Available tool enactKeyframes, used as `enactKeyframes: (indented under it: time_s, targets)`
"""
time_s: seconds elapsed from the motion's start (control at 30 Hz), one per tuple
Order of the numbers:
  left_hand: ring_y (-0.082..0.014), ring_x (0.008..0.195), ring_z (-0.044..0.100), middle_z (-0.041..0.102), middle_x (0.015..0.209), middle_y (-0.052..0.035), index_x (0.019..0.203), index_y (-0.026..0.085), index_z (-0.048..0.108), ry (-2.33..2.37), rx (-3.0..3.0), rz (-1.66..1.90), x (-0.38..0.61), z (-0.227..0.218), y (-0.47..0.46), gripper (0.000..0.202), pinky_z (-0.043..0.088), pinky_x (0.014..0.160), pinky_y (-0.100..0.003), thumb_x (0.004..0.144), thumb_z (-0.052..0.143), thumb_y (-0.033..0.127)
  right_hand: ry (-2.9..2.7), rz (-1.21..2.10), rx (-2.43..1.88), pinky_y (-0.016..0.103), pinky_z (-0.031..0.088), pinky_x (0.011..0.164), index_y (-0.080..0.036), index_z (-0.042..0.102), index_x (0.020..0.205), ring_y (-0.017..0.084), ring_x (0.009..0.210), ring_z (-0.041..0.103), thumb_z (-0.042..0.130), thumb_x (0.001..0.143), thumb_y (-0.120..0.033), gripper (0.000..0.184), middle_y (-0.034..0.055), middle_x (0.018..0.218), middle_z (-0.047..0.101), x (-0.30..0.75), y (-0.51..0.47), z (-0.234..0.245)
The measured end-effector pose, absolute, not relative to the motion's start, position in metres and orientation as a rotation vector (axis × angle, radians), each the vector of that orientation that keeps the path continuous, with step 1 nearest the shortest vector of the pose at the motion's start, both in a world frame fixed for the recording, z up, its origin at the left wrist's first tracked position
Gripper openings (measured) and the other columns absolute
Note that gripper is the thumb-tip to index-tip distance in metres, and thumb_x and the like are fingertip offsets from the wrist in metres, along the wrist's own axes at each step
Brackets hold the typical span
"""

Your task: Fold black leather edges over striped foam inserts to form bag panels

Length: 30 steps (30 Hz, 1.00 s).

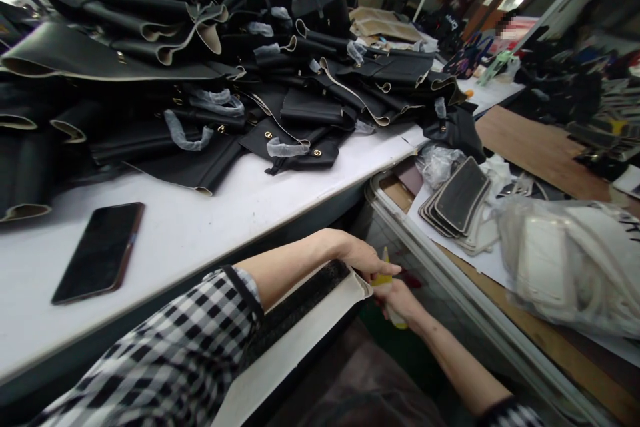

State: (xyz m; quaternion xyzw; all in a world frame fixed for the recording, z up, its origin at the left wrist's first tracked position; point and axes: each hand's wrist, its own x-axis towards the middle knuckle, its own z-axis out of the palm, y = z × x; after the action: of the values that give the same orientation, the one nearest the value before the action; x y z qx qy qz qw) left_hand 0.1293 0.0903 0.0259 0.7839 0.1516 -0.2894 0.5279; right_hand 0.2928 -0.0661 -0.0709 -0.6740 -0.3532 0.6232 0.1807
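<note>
Across my lap lies an unfinished black bag (pixel 293 353) with a pale inner face and a raw, layered edge. My left hand (pixel 363 260) reaches over it and is closed at its far corner, the index finger stretched out to the right. Just beside that corner, my right hand (pixel 400 300) is closed around a yellow tool (pixel 384 278). Part of the yellow shows between the two hands and part below my right palm. Fingers and blur hide what kind of tool it is.
Heaps of black bags (pixel 150 107) with plastic-wrapped handles cover the back of the white table (pixel 200 220). A phone (pixel 100 250) lies at left. On the right, a side bench holds stacked dark panels (pixel 460 197) and a plastic bag (pixel 565 267) of pale parts.
</note>
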Motion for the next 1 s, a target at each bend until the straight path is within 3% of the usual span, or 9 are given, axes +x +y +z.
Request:
enactKeyframes:
  time_s: [0.1,0.17,0.27,0.4,0.63,0.83,1.0]
  targets:
    - [-0.0248,0.103,0.064,0.072,0.11,-0.0094,0.115,0.01,0.066,0.282,1.877,-0.761,0.132,0.024,0.095,0.059,0.049,0.09,-0.032,0.082,0.052,0.057,-1.053,1.905,-1.853,0.018,0.034,0.038,-0.01,0.058,0.068,0.007,0.035,0.046,0.046,0.094,-0.057,0.055,0.0,0.048,0.054,0.332,-0.091,-0.041]
    - [-0.0273,0.106,0.063,0.071,0.111,-0.01,0.122,0.007,0.061,0.194,1.935,-0.794,0.133,0.023,0.099,0.063,0.049,0.09,-0.033,0.074,0.065,0.047,-1.077,2.066,-1.782,0.017,0.036,0.037,-0.011,0.058,0.077,0.01,0.038,0.053,0.051,0.089,-0.062,0.053,0.0032,0.053,0.06,0.345,-0.103,-0.018]
    - [-0.0273,0.114,0.06,0.07,0.116,-0.0107,0.14,0.002,0.042,0.134,1.97,-0.798,0.135,0.022,0.102,0.084,0.047,0.095,-0.033,0.066,0.073,0.03,-1.179,2.219,-1.739,0.017,0.04,0.035,-0.015,0.053,0.097,0.011,0.037,0.055,0.058,0.084,-0.063,0.05,0.0014,0.061,0.064,0.337,-0.1,0.004]
    - [-0.0264,0.117,0.059,0.067,0.121,-0.0151,0.146,-0.003,0.029,0.124,1.941,-0.807,0.135,0.024,0.102,0.098,0.046,0.098,-0.032,0.064,0.075,0.025,-1.35,2.226,-1.788,0.015,0.036,0.03,-0.017,0.05,0.1,0.01,0.032,0.049,0.042,0.088,-0.07,0.055,-0.0017,0.053,0.059,0.306,-0.072,0.007]
    - [-0.0243,0.119,0.058,0.056,0.136,-0.0191,0.145,-0.002,0.033,0.135,2.006,-0.875,0.136,0.031,0.105,0.085,0.048,0.092,-0.026,0.069,0.067,0.018,-1.414,2.218,-1.818,0.015,0.034,0.027,-0.019,0.05,0.097,0.01,0.03,0.047,0.037,0.088,-0.074,0.058,-0.0019,0.051,0.058,0.291,-0.049,-0.001]
    - [-0.0249,0.111,0.062,0.062,0.129,-0.0162,0.139,0.003,0.044,0.115,1.987,-0.838,0.135,0.025,0.106,0.076,0.05,0.088,-0.028,0.071,0.067,0.027,-1.336,2.257,-1.814,0.017,0.034,0.027,-0.017,0.051,0.095,0.01,0.028,0.045,0.038,0.087,-0.075,0.06,-0.0015,0.049,0.057,0.284,-0.049,0.004]
    - [-0.0244,0.113,0.062,0.062,0.131,-0.0144,0.137,0.008,0.048,0.12,2.016,-0.81,0.134,0.025,0.107,0.073,0.049,0.092,-0.029,0.069,0.069,0.021,-1.266,2.224,-1.82,0.016,0.034,0.026,-0.018,0.051,0.095,0.01,0.028,0.046,0.039,0.088,-0.073,0.057,-0.002,0.048,0.058,0.279,-0.054,-0.001]
